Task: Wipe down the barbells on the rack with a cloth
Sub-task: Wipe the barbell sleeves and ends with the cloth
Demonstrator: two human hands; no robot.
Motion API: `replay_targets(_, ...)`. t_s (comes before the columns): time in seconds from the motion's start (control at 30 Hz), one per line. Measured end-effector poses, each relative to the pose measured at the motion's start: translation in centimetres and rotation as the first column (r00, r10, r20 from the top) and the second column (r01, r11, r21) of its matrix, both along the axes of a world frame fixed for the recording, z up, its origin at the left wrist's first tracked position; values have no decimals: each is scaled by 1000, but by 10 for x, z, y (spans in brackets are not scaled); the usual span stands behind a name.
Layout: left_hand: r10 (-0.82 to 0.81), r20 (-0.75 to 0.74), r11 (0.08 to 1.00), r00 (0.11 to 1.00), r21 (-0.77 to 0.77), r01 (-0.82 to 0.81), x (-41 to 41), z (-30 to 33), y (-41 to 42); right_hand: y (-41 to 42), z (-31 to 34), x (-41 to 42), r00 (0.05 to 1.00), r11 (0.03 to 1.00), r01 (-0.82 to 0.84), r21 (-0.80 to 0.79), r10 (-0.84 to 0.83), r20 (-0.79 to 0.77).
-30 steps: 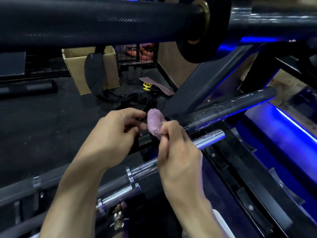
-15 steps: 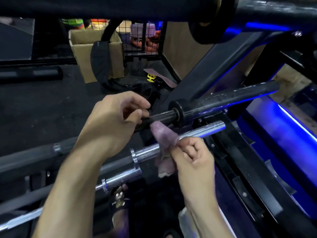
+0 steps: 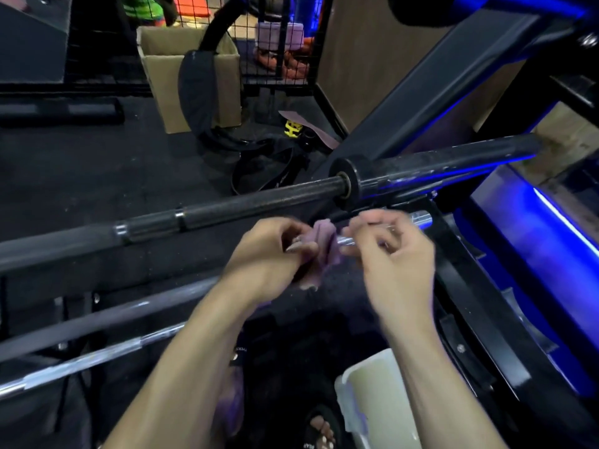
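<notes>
A black bar (image 3: 259,199) lies across the rack (image 3: 486,306). Below it, the left hand (image 3: 269,254) pinches the purple cloth (image 3: 324,244) against the shiny bar (image 3: 418,218). The right hand (image 3: 389,254) curls beside the cloth; what it holds, I cannot tell.

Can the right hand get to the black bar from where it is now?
Probably yes. The right hand sits just below the black bar, near its collar, and nothing shows in the gap between them. It is busy, though, at the cloth, which the left hand grips over the chrome bar.
</notes>
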State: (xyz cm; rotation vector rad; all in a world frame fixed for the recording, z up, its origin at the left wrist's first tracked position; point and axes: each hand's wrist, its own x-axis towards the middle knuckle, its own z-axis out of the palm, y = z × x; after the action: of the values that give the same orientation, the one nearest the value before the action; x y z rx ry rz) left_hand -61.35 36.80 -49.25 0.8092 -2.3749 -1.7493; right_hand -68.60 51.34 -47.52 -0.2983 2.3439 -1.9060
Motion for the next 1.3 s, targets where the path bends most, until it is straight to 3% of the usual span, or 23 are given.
replay_targets(0.07,58,12,975,998,214,-60,-2,-4,3,3,3,-18,963,982,97,162,-52,-264)
replay_targets(0.1,91,12,955,996,284,-90,-4,-5,4,2,7,-24,947,978,103,183,-40,-320)
replay_targets(0.2,203,-9,915,979,356,-187,-12,-11,4,-2,10,-44,949,976,66,205,2,-316)
replay_targets(0.33,330,-82,744,941,636,-206,-26,-13,6,-8,11,-63,961,989,41,139,-1,-277)
replay_targets(0.53,306,-136,723,942,677,-137,-38,-10,21,-14,11,-74,958,993,-31,115,63,-281)
replay_targets(0.8,537,-73,494,841,835,-243,-55,0,44,-14,13,-78,952,992,-58,112,89,-294)
replay_targets(0.93,537,-95,500,838,836,-226,-55,-4,55,-15,10,-76,948,994,-41,101,71,-309)
replay_targets(1.1,593,-83,474,801,839,-265,-63,0,49,-6,6,-66,974,997,-59,57,70,-213)
replay_targets(1.3,606,-123,508,786,820,-264,-59,6,62,-3,6,-62,976,996,-74,41,81,-202)
